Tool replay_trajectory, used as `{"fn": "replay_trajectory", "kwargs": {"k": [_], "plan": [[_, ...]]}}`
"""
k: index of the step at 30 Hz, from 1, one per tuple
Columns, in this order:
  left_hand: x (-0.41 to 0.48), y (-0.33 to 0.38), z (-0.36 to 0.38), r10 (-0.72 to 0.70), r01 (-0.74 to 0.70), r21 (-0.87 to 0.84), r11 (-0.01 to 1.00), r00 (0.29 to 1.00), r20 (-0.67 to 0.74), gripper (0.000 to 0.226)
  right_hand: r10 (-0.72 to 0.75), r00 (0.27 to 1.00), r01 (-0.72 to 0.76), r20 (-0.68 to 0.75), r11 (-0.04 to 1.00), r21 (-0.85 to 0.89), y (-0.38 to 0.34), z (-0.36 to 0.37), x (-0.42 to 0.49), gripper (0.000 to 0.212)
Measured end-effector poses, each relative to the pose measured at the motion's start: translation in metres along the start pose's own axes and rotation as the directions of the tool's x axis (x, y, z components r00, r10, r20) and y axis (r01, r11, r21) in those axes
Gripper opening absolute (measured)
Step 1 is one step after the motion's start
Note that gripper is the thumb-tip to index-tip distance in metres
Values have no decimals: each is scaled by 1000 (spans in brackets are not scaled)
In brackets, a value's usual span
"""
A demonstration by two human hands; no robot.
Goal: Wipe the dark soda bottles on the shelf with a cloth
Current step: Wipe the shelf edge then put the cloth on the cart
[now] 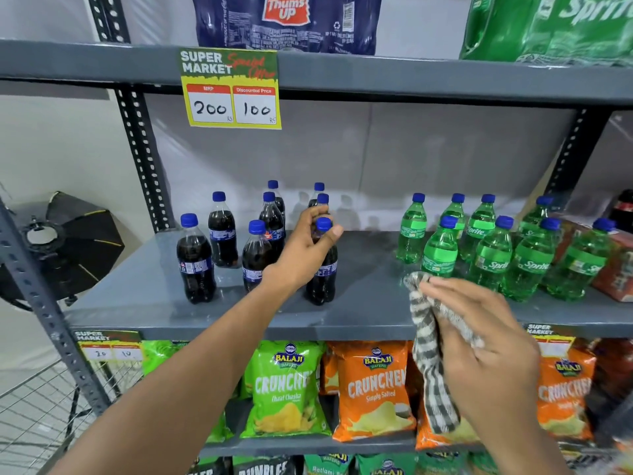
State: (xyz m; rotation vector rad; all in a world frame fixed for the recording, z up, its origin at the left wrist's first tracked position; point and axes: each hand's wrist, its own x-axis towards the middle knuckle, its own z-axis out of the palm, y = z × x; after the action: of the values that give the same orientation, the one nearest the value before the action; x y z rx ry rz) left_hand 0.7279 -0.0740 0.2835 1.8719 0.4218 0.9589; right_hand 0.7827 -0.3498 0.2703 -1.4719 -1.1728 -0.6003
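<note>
Far-left bottles: a dark soda bottle (196,260) stands at the front left of the grey shelf (359,313), with more dark ones behind and beside it, all upright, blue caps up. We can't tell from here which are already wiped, none looks wet or streaky.

Left hand: our left hand (306,246) is wrapped around the neck of the front dark bottle (322,269), fingers curled just under its cap, so it's holding that one.

That bottle's axis: long axis pretty much vertical, cap pointing up, base on the shelf as far as we can see. Not tipped.

Right hand: our right hand (479,341) is closed loosely on the striped cloth (430,358), which hangs down in front of the shelf edge. Cloth is near the held bottle but not touching it.

Green bottles: the green soda bottles (493,255) sit to the right, not our job.

Progress: honestly looks like early or mid-way. We'd guess this bottle is next for a wipe, and the rest of the dark bunch may be left too.
</note>
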Motion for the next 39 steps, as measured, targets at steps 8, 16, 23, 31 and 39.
{"fn": "replay_trajectory", "kwargs": {"k": [8,16,23,31,39], "plan": [[-63,64,20,294,-280,142,949,952,-87,49,33,999,-34,10,995,92,-1,-5,29,41],[-133,66,17,-63,139,-274,952,961,271,36,114,969,-164,217,959,231,-12,23,21,41],[-185,38,-71,-236,243,-154,958,970,60,32,-63,775,-291,629,848,443,-27,83,13,39],[-285,19,-191,-370,388,32,921,899,-235,18,-66,507,-436,859,840,322,-85,197,-18,35],[-416,-39,-316,-543,612,30,790,721,-430,19,-180,316,-366,931,883,295,-203,337,-124,26]]}}
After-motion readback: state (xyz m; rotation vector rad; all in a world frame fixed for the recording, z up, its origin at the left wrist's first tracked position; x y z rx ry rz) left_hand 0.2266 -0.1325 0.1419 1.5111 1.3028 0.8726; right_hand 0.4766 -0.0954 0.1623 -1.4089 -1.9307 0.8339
